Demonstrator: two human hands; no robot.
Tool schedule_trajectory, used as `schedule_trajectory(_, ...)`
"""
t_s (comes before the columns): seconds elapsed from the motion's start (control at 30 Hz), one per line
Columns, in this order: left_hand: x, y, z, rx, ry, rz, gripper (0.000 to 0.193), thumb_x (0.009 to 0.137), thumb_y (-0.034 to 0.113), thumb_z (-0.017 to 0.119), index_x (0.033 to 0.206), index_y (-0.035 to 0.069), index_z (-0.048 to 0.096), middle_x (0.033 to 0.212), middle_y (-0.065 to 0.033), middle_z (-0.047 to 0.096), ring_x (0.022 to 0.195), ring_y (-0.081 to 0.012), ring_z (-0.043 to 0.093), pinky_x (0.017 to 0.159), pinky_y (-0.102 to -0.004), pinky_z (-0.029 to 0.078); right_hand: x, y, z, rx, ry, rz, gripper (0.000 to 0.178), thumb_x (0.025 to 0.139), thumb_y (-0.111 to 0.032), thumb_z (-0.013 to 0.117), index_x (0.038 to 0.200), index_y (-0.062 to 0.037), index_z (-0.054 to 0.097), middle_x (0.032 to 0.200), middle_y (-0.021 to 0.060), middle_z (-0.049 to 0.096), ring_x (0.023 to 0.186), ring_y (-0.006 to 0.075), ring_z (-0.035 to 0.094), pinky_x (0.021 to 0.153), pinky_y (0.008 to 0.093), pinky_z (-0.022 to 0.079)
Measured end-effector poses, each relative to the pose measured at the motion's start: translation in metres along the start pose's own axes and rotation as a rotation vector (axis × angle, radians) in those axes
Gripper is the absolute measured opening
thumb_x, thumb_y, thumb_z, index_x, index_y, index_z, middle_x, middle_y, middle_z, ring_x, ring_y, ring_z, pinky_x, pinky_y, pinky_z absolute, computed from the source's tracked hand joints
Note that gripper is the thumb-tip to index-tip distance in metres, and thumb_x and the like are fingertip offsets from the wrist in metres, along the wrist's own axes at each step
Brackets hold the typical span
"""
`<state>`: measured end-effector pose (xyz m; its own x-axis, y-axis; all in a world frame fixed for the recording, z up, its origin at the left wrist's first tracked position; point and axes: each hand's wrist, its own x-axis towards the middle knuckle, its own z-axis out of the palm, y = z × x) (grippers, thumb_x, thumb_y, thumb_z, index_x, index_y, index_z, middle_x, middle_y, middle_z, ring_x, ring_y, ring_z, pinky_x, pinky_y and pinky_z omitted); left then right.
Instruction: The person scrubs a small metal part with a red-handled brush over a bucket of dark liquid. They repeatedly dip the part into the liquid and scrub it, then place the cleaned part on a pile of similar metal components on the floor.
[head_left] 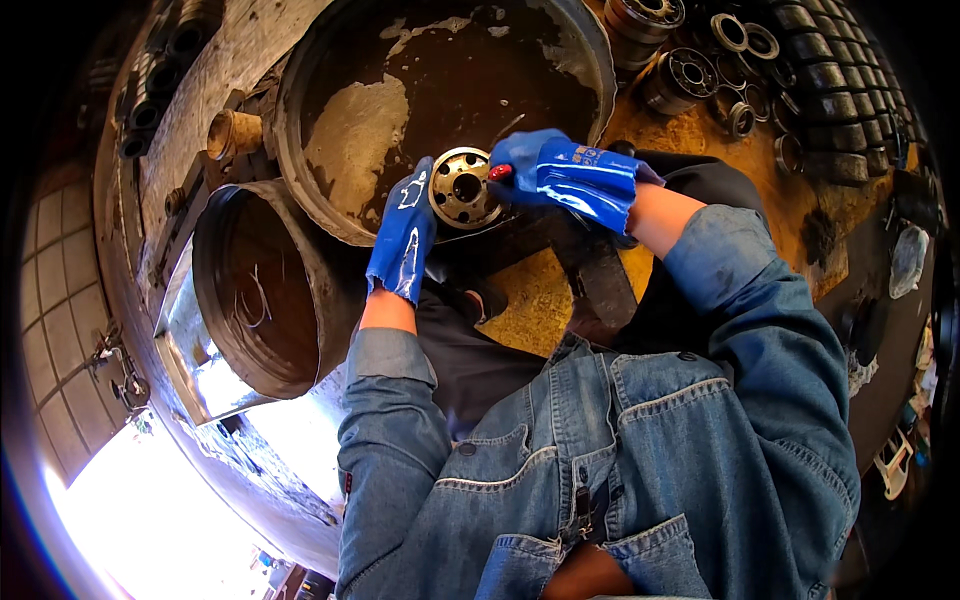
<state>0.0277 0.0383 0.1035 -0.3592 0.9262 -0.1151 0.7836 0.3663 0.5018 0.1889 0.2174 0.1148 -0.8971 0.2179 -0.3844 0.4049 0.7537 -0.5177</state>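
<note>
My left hand, in a blue rubber glove, grips the left edge of a round metal flange with a large centre hole and smaller holes around it. The flange is held tilted at the near rim of a wide round basin of dirty brown liquid. At the flange's right edge, my gloved right hand is closed on a small red-ended tool. Most of that tool is hidden in the fist. A thin line just beyond the fist may be its tip.
Left of my legs stands a cut-open drum holding brown liquid. A rusty pipe stub sits beside the basin. At the upper right are metal flanges, loose rings and stacked dark cylindrical parts. White plastic lies far right.
</note>
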Motion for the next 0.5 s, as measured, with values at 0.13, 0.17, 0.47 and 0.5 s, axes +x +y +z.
schedule_trajectory(0.13, -0.004, -0.015, 0.008, 0.019, 0.0, 0.022, 0.033, 0.104, 0.0, 0.047, 0.136, -0.003, 0.057, 0.126, -0.0292, 0.067, 0.117, -0.044, 0.064, 0.096, -0.0437, 0.053, 0.001, 0.03, 0.009, -0.037, 0.346, 0.057, 0.025, 0.092, -0.04, 0.071, 0.1, -0.0172, 0.076, 0.095, 0.0076, 0.075, 0.093, 0.0312, 0.073, 0.082, 0.0456, 0.06)
schedule_trajectory(0.17, -0.002, -0.017, 0.01, 0.007, -0.03, -0.015, 0.039, 0.104, 0.001, 0.046, 0.143, -0.003, 0.053, 0.134, -0.0283, 0.064, 0.126, -0.042, 0.061, 0.104, -0.0429, 0.05, 0.002, 0.037, 0.013, 0.006, 0.405, 0.105, 0.025, 0.093, -0.041, 0.07, 0.101, -0.0174, 0.076, 0.098, 0.0078, 0.076, 0.094, 0.031, 0.073, 0.083, 0.0451, 0.06)
schedule_trajectory(0.47, -0.009, -0.012, 0.007, 0.031, 0.008, -0.219, 0.035, 0.105, 0.001, 0.048, 0.138, -0.006, 0.057, 0.126, -0.0286, 0.068, 0.123, -0.0386, 0.065, 0.099, -0.0388, 0.054, 0.009, 0.003, 0.007, 0.535, -0.085, -0.121, 0.038, 0.101, -0.043, 0.065, 0.117, -0.0098, 0.076, 0.108, 0.0148, 0.077, 0.096, 0.0249, 0.073, 0.088, 0.0401, 0.06)
schedule_trajectory(0.5, -0.009, -0.011, 0.008, 0.022, 0.006, -0.222, 0.035, 0.105, 0.001, 0.048, 0.139, -0.006, 0.057, 0.127, -0.0285, 0.068, 0.123, -0.0386, 0.065, 0.1, -0.0388, 0.054, 0.016, -0.002, 0.019, 0.578, -0.075, -0.189, 0.033, 0.102, -0.038, 0.066, 0.117, -0.0106, 0.075, 0.109, 0.0141, 0.077, 0.096, 0.0245, 0.073, 0.088, 0.039, 0.06)
